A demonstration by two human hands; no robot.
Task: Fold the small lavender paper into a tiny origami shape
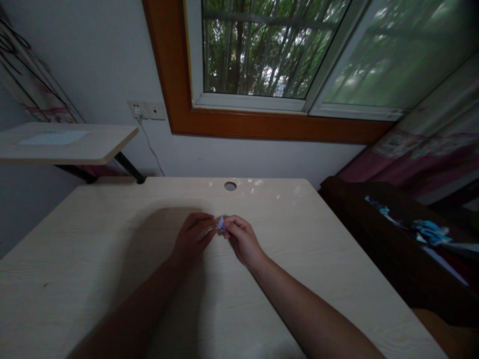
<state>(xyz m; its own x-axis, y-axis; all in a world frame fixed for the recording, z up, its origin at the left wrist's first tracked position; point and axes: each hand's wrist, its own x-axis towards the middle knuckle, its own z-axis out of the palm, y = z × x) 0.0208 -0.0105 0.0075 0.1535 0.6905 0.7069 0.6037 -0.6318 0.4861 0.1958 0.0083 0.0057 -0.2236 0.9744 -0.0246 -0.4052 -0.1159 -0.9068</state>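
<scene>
Pinched sm. purple paper [220,224] w/ nearly closed fingers [232,229] of L hand [193,234] & R hand [244,240]. Held over tabletop [299,239], twd far edge.

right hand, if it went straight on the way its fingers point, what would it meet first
The right hand would first meet the small purple piece it already touches, then probably the left hand just beyond; exact depth is unclear.
</scene>
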